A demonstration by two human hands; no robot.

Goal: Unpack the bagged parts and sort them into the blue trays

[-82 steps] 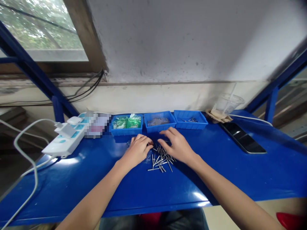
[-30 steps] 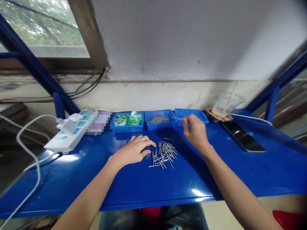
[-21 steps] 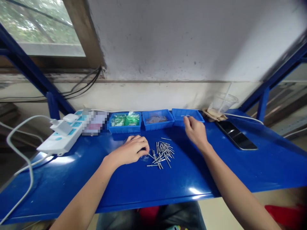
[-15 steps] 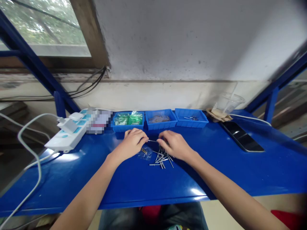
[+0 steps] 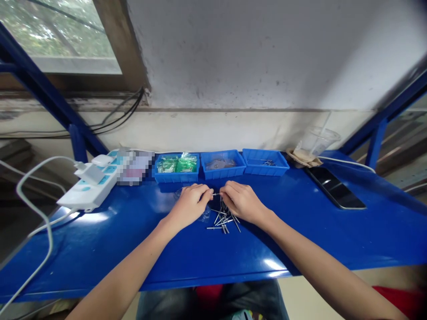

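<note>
My left hand [image 5: 193,202] and my right hand [image 5: 242,200] meet over the middle of the blue table, fingers pinched. A thin silver blind rivet [image 5: 216,194] spans the small gap between their fingertips, with both hands on its ends. Below my right hand lies a loose pile of similar blind rivets [image 5: 224,220], partly covered by that hand. A small clear plastic bag [image 5: 205,216] shows beside and beneath my left hand, which hides its contents.
Along the wall stand three blue bins: one with green packets [image 5: 176,178], one with clear-bagged parts [image 5: 223,172], one with a few rivets [image 5: 267,169]. A white power strip [image 5: 90,191] is at left. A phone [image 5: 335,189] and plastic cup [image 5: 315,144] are at right.
My left hand has moved right, toward my right hand, and now covers more of the plastic bag. The gap along the held rivet has narrowed. My right hand stays nearly in place.
</note>
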